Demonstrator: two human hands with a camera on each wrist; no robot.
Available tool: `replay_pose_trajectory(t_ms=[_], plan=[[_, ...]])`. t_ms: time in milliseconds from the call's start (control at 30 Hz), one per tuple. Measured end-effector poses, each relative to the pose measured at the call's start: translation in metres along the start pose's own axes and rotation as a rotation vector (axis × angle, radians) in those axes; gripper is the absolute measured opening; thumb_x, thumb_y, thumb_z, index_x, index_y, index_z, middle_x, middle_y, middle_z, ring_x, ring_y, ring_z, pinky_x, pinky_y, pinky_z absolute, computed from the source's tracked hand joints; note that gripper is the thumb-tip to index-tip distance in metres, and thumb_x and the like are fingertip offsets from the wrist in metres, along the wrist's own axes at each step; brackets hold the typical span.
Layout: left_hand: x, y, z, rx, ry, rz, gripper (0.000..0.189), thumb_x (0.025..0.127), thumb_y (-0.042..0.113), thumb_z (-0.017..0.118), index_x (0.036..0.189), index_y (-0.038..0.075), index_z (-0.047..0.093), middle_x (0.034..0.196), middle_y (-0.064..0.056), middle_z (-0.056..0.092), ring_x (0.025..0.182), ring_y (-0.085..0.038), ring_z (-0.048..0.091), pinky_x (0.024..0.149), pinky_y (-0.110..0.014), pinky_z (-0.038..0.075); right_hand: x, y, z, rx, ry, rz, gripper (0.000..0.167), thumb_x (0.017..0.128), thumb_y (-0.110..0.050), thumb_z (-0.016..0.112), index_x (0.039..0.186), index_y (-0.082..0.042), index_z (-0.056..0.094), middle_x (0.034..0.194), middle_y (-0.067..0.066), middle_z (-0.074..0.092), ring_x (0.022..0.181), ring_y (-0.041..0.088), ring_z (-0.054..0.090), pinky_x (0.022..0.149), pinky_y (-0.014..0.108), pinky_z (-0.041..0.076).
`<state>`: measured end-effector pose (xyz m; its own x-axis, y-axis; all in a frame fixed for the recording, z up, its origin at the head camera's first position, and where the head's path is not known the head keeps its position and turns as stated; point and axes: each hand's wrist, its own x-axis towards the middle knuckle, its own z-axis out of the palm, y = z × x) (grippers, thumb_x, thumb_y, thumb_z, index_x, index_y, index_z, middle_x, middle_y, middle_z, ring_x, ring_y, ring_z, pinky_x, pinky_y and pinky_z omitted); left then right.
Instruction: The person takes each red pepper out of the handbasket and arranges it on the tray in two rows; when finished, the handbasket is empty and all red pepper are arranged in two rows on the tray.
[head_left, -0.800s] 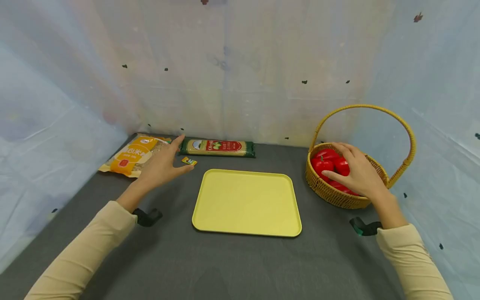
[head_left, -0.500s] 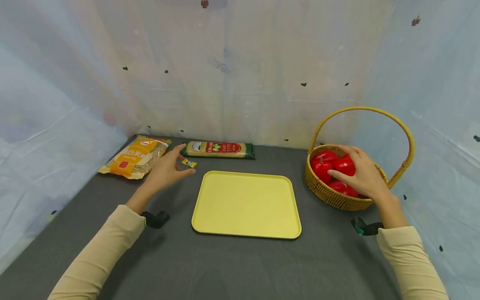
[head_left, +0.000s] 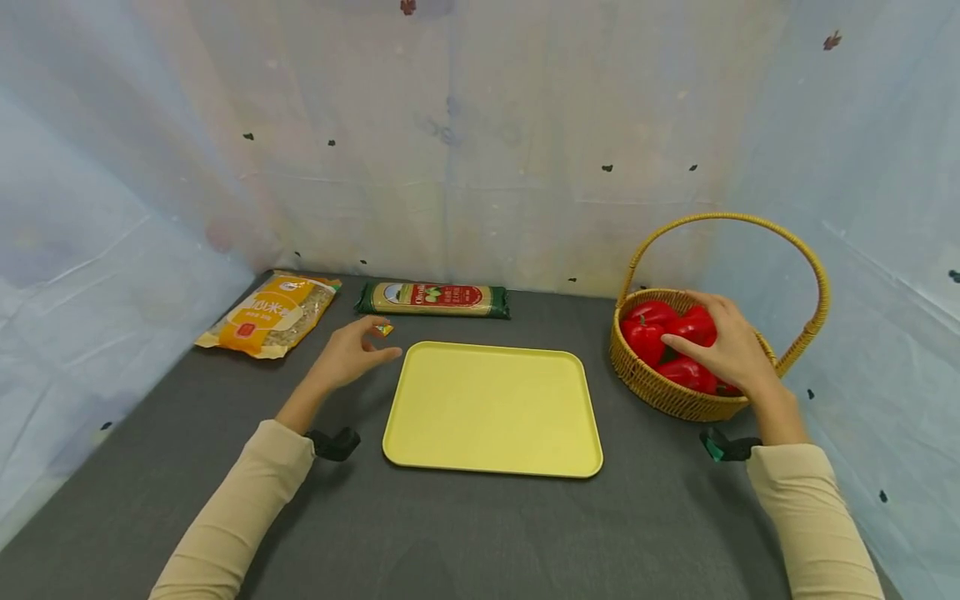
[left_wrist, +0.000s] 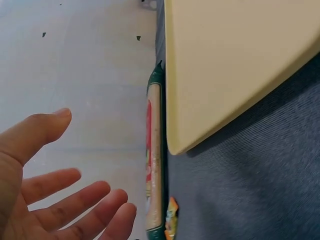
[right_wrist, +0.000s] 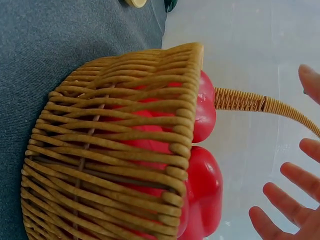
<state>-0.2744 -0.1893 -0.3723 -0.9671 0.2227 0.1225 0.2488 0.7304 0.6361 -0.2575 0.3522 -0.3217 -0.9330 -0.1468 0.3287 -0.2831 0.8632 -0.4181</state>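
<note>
My left hand hovers near the back left corner of a yellow tray, thumb and fingers spread apart with nothing between them. Just past its fingertips lies a small yellow-green packet, partly covered by the hand in the head view. Over on the right, my right hand is held above a wicker basket of red bell peppers. The right wrist view shows its fingers spread beyond the basket rim, apart from the peppers.
Against the back wall lies a green and gold olive-branded package. A yellow bag of grain sits at the back left. The basket's tall handle arches above the right side. Pale sheeting encloses the dark table.
My left hand has moved right and toward me, away from the grain bag and closer to the tray corner. The right hand has shifted slightly right over the basket, uncovering more of the peppers.
</note>
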Motion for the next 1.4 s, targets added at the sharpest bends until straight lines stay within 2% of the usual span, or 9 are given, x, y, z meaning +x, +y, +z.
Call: replay_pose_trajectory(t_ms=[133,300,500,700,900,1033,1200,1400], plan=[[0.001,-0.005,0.007,-0.034,-0.019,-0.005,0.057,0.086,0.038,0.066,0.133,0.008,0.050,0.118,-0.020,0.057,0.095,-0.031,0.057,0.069,-0.039,0.051,0.004,0.006,0.000,0.018,-0.008,0.010,0.081,0.082,-0.043,0.068,0.146,-0.009,0.030,0.143,0.023,0.032,0.129,0.044,0.027,0.097,0.068,0.024],[0.002,-0.009,0.015,-0.066,-0.036,-0.027,0.058,0.086,0.034,0.066,0.134,0.008,0.047,0.112,-0.017,0.060,0.094,-0.030,0.057,0.069,-0.039,0.050,0.008,0.012,-0.002,0.029,-0.020,0.037,0.082,0.083,-0.043,0.066,0.146,-0.005,0.028,0.143,0.025,0.030,0.129,0.046,0.026,0.098,0.067,0.023],[0.003,-0.017,0.027,-0.077,-0.065,-0.055,0.063,0.086,0.035,0.067,0.136,0.005,0.044,0.106,-0.014,0.061,0.089,-0.026,0.059,0.066,-0.036,0.050,0.012,0.023,-0.001,0.014,-0.038,0.065,0.084,0.083,-0.045,0.065,0.146,-0.004,0.026,0.144,0.027,0.029,0.129,0.047,0.025,0.099,0.066,0.023],[0.004,-0.025,0.038,-0.090,-0.081,-0.085,0.063,0.085,0.032,0.068,0.137,0.006,0.043,0.105,-0.012,0.061,0.085,-0.023,0.060,0.063,-0.033,0.049,0.017,0.032,-0.002,0.006,-0.048,0.060,0.083,0.084,-0.042,0.066,0.143,0.002,0.028,0.140,0.031,0.031,0.126,0.050,0.025,0.098,0.067,0.023],[0.004,-0.025,0.044,-0.136,-0.094,-0.082,0.063,0.085,0.031,0.069,0.136,0.004,0.043,0.106,-0.015,0.059,0.078,-0.022,0.061,0.060,-0.033,0.052,0.021,0.039,-0.006,-0.021,-0.063,0.062,0.082,0.084,-0.042,0.066,0.141,0.005,0.031,0.137,0.034,0.032,0.124,0.053,0.026,0.097,0.068,0.023],[0.004,-0.023,0.048,-0.175,-0.099,-0.099,0.062,0.084,0.028,0.070,0.135,0.005,0.044,0.107,-0.017,0.058,0.069,-0.020,0.061,0.058,-0.032,0.053,0.025,0.044,-0.008,-0.035,-0.096,0.064,0.081,0.084,-0.042,0.066,0.140,0.006,0.032,0.137,0.035,0.033,0.124,0.053,0.027,0.096,0.067,0.024],[0.005,-0.023,0.051,-0.179,-0.098,-0.128,0.062,0.084,0.028,0.070,0.135,0.006,0.044,0.106,-0.017,0.057,0.061,-0.019,0.059,0.054,-0.032,0.051,0.029,0.047,-0.011,-0.028,-0.145,0.069,0.081,0.084,-0.042,0.066,0.139,0.006,0.033,0.137,0.033,0.033,0.124,0.051,0.028,0.095,0.066,0.026],[0.007,-0.024,0.055,-0.208,-0.106,-0.161,0.063,0.084,0.029,0.070,0.136,0.005,0.043,0.110,-0.018,0.055,0.062,-0.019,0.059,0.055,-0.032,0.052,0.033,0.044,-0.016,-0.004,-0.218,0.092,0.080,0.084,-0.043,0.066,0.140,0.005,0.033,0.139,0.031,0.033,0.124,0.048,0.031,0.096,0.064,0.029]])
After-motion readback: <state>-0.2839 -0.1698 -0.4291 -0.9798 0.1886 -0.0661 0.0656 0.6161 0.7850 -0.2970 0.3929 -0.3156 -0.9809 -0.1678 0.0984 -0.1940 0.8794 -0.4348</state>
